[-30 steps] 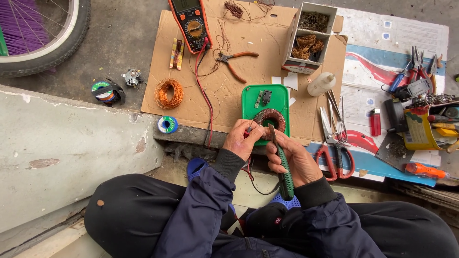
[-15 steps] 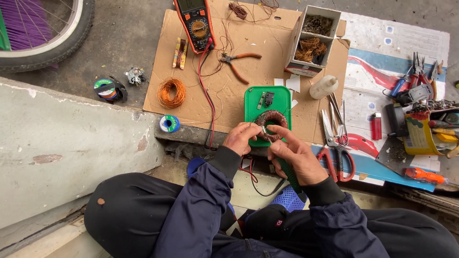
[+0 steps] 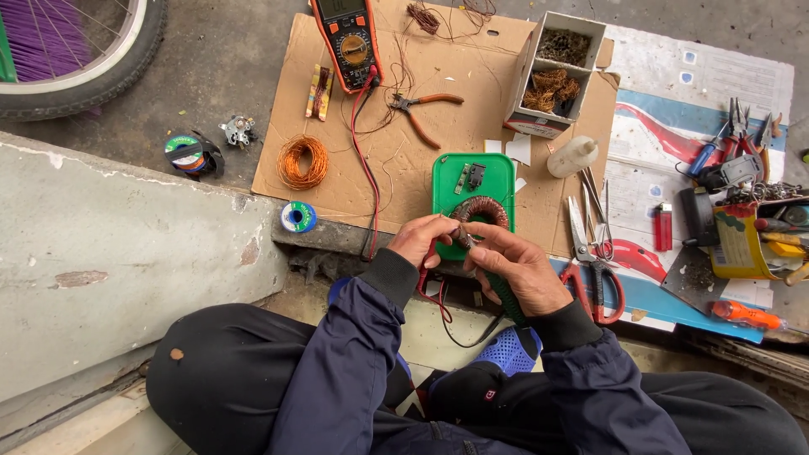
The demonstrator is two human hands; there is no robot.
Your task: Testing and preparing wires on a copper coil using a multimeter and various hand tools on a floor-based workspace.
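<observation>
The person's left hand and right hand meet just over the near edge of the cardboard sheet, fingers curled close together around the brown wire coil, which sits at the near end of the green tray. The right hand is also wrapped round a green-handled tool that runs back under the palm, while the left pinches at the coil's near side. An orange wire coil lies near the sheet's left edge, pliers lie mid-sheet, and red-handled scissors sit just right of the hands.

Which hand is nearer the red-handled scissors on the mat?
Right. The right hand sits just left of the red-handled scissors; the left hand is farther off, beyond the right hand.
</observation>
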